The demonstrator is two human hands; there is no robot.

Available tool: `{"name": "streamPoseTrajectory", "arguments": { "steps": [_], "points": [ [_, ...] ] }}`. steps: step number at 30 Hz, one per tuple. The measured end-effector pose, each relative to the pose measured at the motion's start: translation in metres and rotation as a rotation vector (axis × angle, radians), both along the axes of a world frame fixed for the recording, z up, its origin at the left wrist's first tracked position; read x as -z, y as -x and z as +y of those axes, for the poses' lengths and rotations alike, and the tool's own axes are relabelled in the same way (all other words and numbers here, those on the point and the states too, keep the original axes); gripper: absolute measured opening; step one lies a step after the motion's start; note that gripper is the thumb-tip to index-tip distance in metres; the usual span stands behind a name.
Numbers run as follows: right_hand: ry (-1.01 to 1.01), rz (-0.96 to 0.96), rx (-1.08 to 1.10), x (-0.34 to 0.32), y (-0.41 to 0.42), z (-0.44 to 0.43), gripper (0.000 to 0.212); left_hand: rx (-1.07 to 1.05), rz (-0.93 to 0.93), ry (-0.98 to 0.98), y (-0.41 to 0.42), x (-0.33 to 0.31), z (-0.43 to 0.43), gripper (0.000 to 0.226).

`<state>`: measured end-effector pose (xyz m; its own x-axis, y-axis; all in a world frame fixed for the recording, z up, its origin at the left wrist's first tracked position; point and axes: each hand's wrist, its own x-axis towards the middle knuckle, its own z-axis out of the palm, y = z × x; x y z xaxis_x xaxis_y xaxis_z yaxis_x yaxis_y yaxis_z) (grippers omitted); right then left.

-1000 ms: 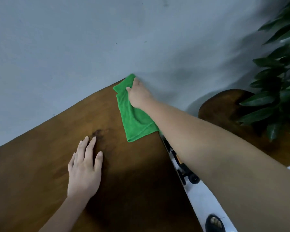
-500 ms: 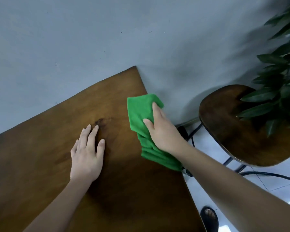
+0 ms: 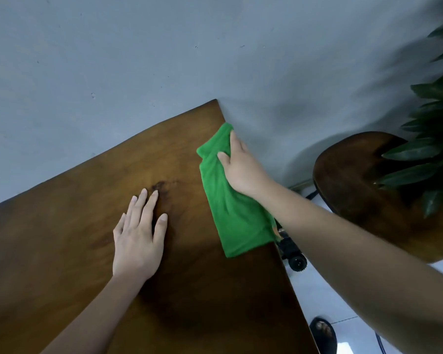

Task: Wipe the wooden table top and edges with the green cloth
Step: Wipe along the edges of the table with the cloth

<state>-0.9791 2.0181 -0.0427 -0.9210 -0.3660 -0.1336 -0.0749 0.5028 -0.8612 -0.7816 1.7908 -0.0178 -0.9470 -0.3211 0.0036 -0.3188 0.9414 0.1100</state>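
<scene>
My right hand (image 3: 241, 166) presses the green cloth (image 3: 232, 200) down along the right edge of the wooden table (image 3: 87, 226), close to the far corner where the top meets the grey wall (image 3: 138, 60). My thumb and forefinger bunch the far end of the cloth into a ridge between them; my other fingers are hidden over the table's edge, so I cannot tell whether they curl under it. The cloth lies folded into a long strip. Its long axis runs along the table's right edge, the bunched narrow end pointing at the far corner and the wall, the broader squared end pointing back toward me. Its right side reaches the edge, and my forearm hides whether it hangs over.

My left hand (image 3: 138, 238) lies flat on the table top, palm down, fingers stretched and only slightly apart, thumb out to the right, holding nothing. Its fingertips rest at a dark stain (image 3: 161, 186) in the wood. It sits well apart from the cloth, with bare wood between.

Beyond the table's right edge a dark wooden stool seat (image 3: 348, 180) stands near the wall, with plant leaves (image 3: 430, 139) hanging over it. Below on the pale floor is a small black wheel (image 3: 296, 263), and nearer me my foot in a dark sandal (image 3: 322, 330).
</scene>
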Motion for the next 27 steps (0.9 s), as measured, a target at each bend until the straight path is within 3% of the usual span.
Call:
{"name": "streamPoseTrajectory", "arguments": {
  "steps": [7, 12, 22, 27],
  "points": [
    [0.015, -0.073, 0.003, -0.012, 0.098, -0.043, 0.075, 0.002, -0.015, -0.004, 0.001, 0.000, 0.000, 0.074],
    [0.034, -0.090, 0.005, -0.012, 0.095, -0.039, 0.074, 0.001, -0.017, -0.022, 0.001, -0.003, 0.003, 0.076],
    [0.076, -0.119, 0.002, -0.007, -0.065, 0.035, 0.075, 0.029, -0.028, -0.007, -0.003, -0.005, 0.004, 0.070],
    [0.071, -0.130, 0.007, -0.007, -0.184, 0.094, 0.076, 0.056, -0.032, -0.022, -0.005, -0.005, 0.001, 0.084]
  ]
}}
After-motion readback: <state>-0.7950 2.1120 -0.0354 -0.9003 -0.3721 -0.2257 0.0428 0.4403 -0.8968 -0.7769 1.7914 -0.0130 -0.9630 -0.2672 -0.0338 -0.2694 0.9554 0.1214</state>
